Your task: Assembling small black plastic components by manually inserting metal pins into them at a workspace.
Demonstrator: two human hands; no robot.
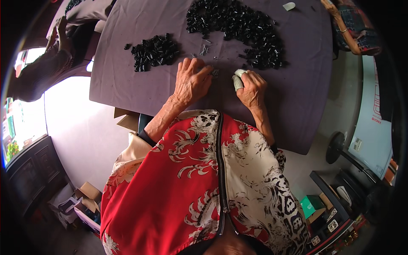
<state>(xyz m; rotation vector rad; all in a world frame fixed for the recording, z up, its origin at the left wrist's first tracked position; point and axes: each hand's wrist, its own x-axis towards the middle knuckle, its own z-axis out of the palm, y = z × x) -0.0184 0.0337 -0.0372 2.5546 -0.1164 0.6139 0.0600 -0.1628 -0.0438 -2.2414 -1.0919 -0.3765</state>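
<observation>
Your two hands meet at the middle of a grey-covered bench [297, 85], seen from above your red and cream patterned jacket [204, 187], which fills the lower half of the view and hides the near edge of the bench. Your left hand [193, 80] lies knuckles up, fingers curled down onto the cloth, their tips touching a small dark piece [215, 72] that sits between both hands; the piece is too small and too shadowed to make out its shape. Whether the left hand pinches it or merely rests on it cannot be told. Your right hand [251, 88] is loosely closed, with pale wrappings [238, 78] on two fingertips; what it grips, if anything, is hidden under the fingers.

Beyond the hands, a small heap of black parts [154, 52] lies ahead of your left hand, and a larger, curved heap of black parts [242, 29] spreads ahead of your right, its far end cut off by the top of the frame. A few loose greyish bits [204, 49] lie between the heaps. A small white object [289, 6] rests near the far edge. At upper left, another person's arm [51, 63] shows in part. The floor items at lower right blur toward the rim.
</observation>
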